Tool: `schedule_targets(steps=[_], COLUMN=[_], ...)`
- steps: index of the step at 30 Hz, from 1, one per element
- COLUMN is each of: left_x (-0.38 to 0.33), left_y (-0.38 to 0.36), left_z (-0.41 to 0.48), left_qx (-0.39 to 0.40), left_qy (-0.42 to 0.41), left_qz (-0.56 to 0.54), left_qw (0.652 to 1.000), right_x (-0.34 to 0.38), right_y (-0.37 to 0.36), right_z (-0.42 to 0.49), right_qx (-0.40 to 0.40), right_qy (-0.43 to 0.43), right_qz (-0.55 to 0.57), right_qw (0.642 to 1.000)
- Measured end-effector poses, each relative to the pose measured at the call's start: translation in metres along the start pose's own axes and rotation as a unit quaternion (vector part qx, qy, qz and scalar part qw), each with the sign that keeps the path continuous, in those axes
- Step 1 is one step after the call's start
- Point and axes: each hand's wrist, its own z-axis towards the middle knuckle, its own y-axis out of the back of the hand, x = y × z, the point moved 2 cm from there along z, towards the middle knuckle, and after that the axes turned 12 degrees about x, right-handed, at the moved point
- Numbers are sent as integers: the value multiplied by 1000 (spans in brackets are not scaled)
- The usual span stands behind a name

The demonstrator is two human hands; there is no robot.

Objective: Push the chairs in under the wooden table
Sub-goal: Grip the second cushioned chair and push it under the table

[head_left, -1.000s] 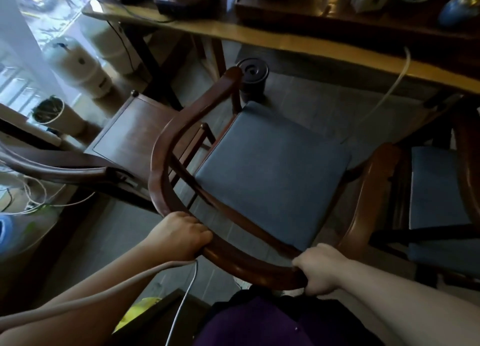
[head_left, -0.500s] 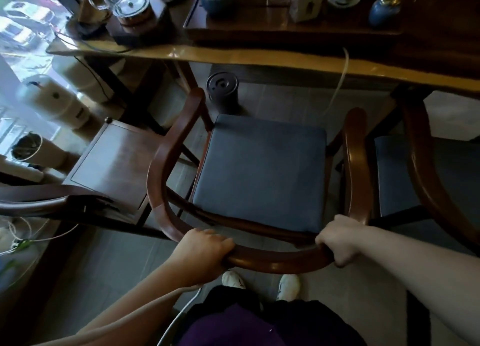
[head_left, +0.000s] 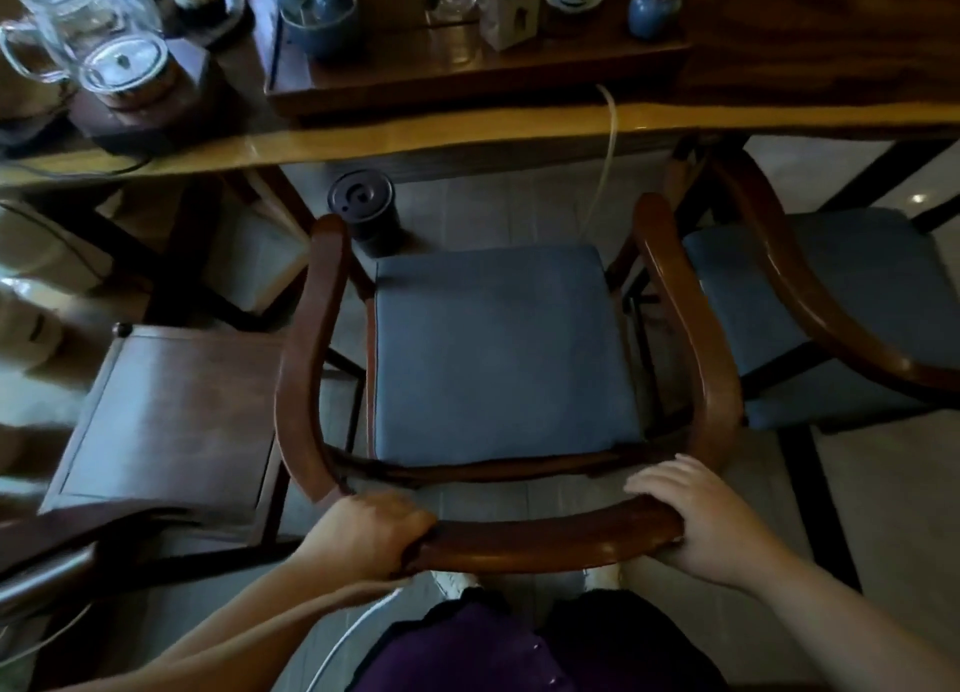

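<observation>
A dark wooden armchair (head_left: 545, 535) with a curved back rail and a blue cushion (head_left: 498, 353) stands square to the wooden table (head_left: 467, 135). Its armrest tips sit just short of the table's front edge. My left hand (head_left: 369, 533) is clenched around the left end of the back rail. On the rail's right end lies my right hand (head_left: 696, 520), fingers draped over the top. A second blue-cushioned armchair (head_left: 831, 286) stands at the right, touching or nearly touching the first, with its front under the table.
A bare wooden seat (head_left: 171, 411) stands close on the left. A black cylinder (head_left: 363, 213) sits on the floor under the table, ahead of the chair. A pale hose (head_left: 608, 156) hangs from the table edge. Tea ware and a glass kettle (head_left: 119, 62) crowd the tabletop.
The armchair has swung from a slanted pose to face the table squarely and has moved closer to it. Both hands stayed on the back rail; the right hand's fingers have loosened.
</observation>
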Motion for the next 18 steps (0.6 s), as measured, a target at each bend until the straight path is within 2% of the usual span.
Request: schedule_targets(steps=[5,8,11,14,16,18], left_x=[16,32,62,98,115,125], left_y=[5,15,28,32,32,32], left_z=[1,-1,-5,-5,-5,-4], left_qx=[59,45,31,62,69,77], left_qy=[-61,-96,-69,-43,-35,-31], left_qz=[64,93,94,50,43,46], left_qw=[994,990,993,996,996,995], right_x=[8,17,34,51,58,63], right_y=[0,-6,-13,-18,-17,-9], right_z=[6,17,36,54,64,71], right_qx=[-2,-7,-29,-44,-29,18], right_qy=[-1,-24,-25,-27,-25,-13], right_qz=[17,12,-2,-15,-29,-34], right_qw=[1000,1000,999,999,999,999])
